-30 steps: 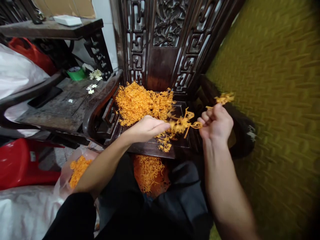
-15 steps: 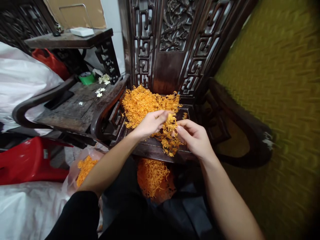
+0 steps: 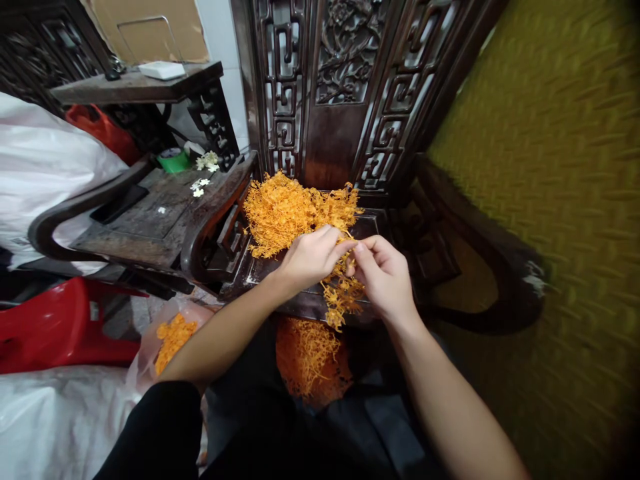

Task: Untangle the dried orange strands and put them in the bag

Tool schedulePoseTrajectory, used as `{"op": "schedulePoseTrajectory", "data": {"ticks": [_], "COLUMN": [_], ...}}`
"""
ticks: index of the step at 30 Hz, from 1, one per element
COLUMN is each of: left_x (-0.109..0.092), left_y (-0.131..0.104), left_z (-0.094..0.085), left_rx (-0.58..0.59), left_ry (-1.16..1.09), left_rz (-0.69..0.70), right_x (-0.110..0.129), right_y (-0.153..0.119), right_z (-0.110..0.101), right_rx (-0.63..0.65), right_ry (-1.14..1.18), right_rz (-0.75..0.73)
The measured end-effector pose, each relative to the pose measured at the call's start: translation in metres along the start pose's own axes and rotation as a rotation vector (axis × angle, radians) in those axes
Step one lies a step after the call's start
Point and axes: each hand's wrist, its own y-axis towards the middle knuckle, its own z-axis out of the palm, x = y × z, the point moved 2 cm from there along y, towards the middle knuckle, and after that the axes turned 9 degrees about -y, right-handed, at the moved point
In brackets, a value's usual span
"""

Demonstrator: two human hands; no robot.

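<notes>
Dark carved wood is forming the chair seat (image 3: 300, 303), which is carrying a heap of thin orange strands (image 3: 290, 210) beside a woven yellow wall (image 3: 560, 167). Left hand (image 3: 310, 257) and right hand (image 3: 385, 280) are meeting, their fingers (image 3: 345, 248) closing on a small stringy tuft (image 3: 343, 293).

Bare forearms, no rings or watch on left hand (image 3: 307, 257) or right hand (image 3: 385, 280); black sleeve (image 3: 150, 430) at left upper arm.

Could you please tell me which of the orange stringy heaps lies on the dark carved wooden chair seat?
The big tangled orange strand pile behind both hands; the other two heaps sit lower: one in the clear plastic bag, one below the seat edge.
</notes>
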Motion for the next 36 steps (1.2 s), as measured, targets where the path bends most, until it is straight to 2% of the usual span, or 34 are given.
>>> {"op": "schedulePoseTrajectory", "data": {"ticks": [2,4,6,8,9,10,12,14,15,18,21,26,30,36], "left_x": [0.000,0.006,0.019,0.035,0.041,0.045,0.046,0.038,0.033,0.019,0.014,0.011,0.007,-0.002], "left_y": [0.000,0.003,0.007,0.010,0.012,0.013,0.015,0.015,0.013,0.008,0.005,0.004,0.001,-0.001], "left_z": [0.002,-0.005,-0.023,-0.046,-0.054,-0.060,-0.059,-0.046,-0.037,-0.013,0.000,0.001,-0.006,-0.004], "left_rx": [0.008,-0.050,-0.241,-0.517,-0.620,-0.685,-0.643,-0.490,-0.409,-0.231,-0.136,-0.164,-0.227,-0.202], "left_ry": [-0.006,-0.105,-0.293,-0.531,-0.649,-0.752,-0.907,-0.998,-1.025,-1.036,-0.925,-0.592,-0.405,-0.128], "left_rz": [0.038,0.009,-0.122,-0.297,-0.368,-0.419,-0.489,-0.524,-0.537,-0.603,-0.634,-0.546,-0.480,-0.362], "right_x": [0.001,0.001,-0.001,-0.004,-0.006,-0.007,-0.007,-0.004,-0.002,0.004,0.009,0.011,0.010,0.009], "right_y": [0.000,0.003,0.008,0.011,0.011,0.011,0.009,0.004,0.002,-0.003,-0.004,-0.003,-0.003,-0.003], "right_z": [-0.002,-0.013,-0.033,-0.056,-0.064,-0.067,-0.063,-0.050,-0.043,-0.029,-0.021,-0.010,-0.005,-0.003], "right_rx": [-0.063,-0.135,-0.298,-0.518,-0.577,-0.561,-0.403,-0.235,-0.197,-0.174,-0.163,-0.131,-0.150,-0.122], "right_ry": [-0.055,-0.124,-0.132,-0.063,-0.026,-0.028,-0.121,-0.239,-0.284,-0.410,-0.557,-0.672,-0.741,-0.751], "right_rz": [-0.030,-0.053,-0.067,-0.080,-0.079,-0.075,-0.070,-0.090,-0.109,-0.175,-0.263,-0.343,-0.313,-0.293]}}
